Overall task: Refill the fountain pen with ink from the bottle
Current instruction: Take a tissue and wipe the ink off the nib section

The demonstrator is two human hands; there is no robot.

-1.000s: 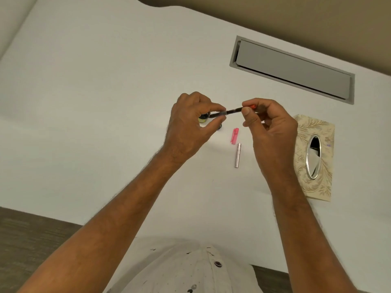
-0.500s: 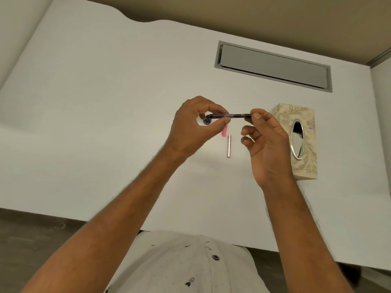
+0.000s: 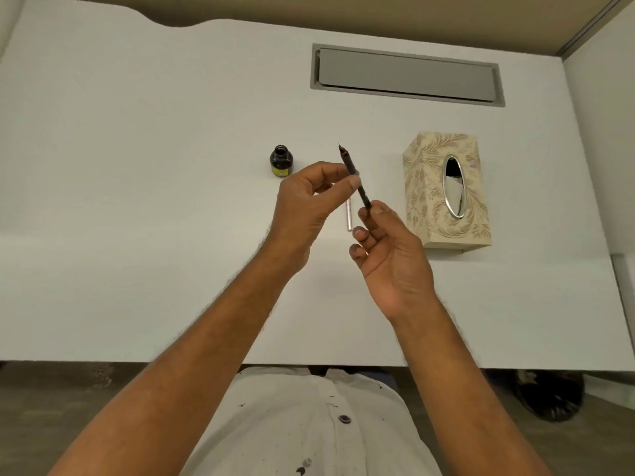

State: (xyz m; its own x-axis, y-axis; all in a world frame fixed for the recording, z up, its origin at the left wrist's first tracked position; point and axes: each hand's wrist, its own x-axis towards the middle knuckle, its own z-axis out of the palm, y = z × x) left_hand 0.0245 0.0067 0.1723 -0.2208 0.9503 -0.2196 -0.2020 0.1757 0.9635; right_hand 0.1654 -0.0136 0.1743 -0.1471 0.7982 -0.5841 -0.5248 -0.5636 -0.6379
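A thin dark fountain pen section (image 3: 354, 175) with its nib pointing up and away is held above the white desk (image 3: 137, 201). My left hand (image 3: 309, 204) pinches its middle between thumb and fingers. My right hand (image 3: 385, 249) grips its lower end with thumb and forefinger. The open ink bottle (image 3: 281, 161), dark with a yellow label, stands on the desk to the left of my hands, apart from them. A silver pen part (image 3: 349, 219) lies on the desk, partly hidden between my hands.
A patterned tissue box (image 3: 446, 190) with an oval metal opening stands to the right of my hands. A grey cable flap (image 3: 407, 75) is set into the desk at the back. The desk's front edge runs near my torso.
The pen has turned from lying crosswise to pointing nib-up and away. My hands have drawn back from the ink bottle, which now shows in full. The pink part is no longer visible.
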